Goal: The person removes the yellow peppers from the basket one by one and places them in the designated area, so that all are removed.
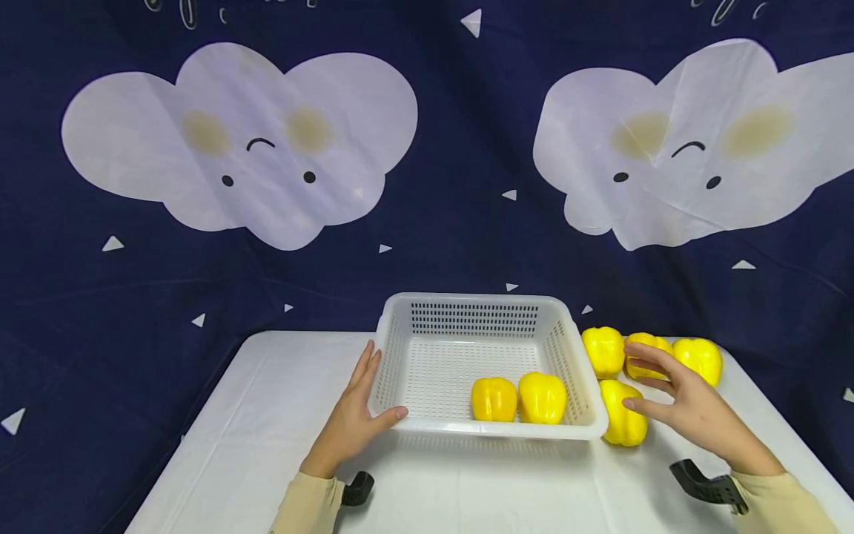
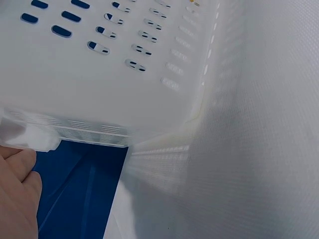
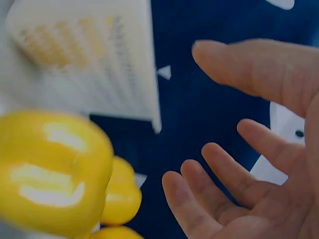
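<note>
Basket [image 1: 454, 426]: one, white, perforated, upright on the counter [image 1: 227, 452].

Peppers, yellow: six in view. Two, [image 1: 494, 399] and [image 1: 543, 398], sit inside the basket, side by side at its near right. Four are on the counter to the right, three in a rear row and one nearer [image 1: 617, 425].

Progress, as judged: loading under way, about a third done; two peppers in, four left.

Left hand [image 1: 350, 423]: at the basket's near left corner; fingers extended along the outer side, thumb laid over the near rim; steadies the basket, by appearance.

Right hand [image 1: 697, 411]: beside the outer peppers; fingers loosely bent, thumb well apart, nothing held. Contact with any pepper does not show.

Edges and room: the basket's right wall stands just beside the nearest outer peppers; touching or apart, cannot tell. The rear right pepper lies near the counter's right edge, with a blue backdrop [image 1: 467, 252] beyond the rear. Inside, bare floor extends left and behind the two peppers; the rim must be cleared from above. Ample counter lies left and in front.
</note>
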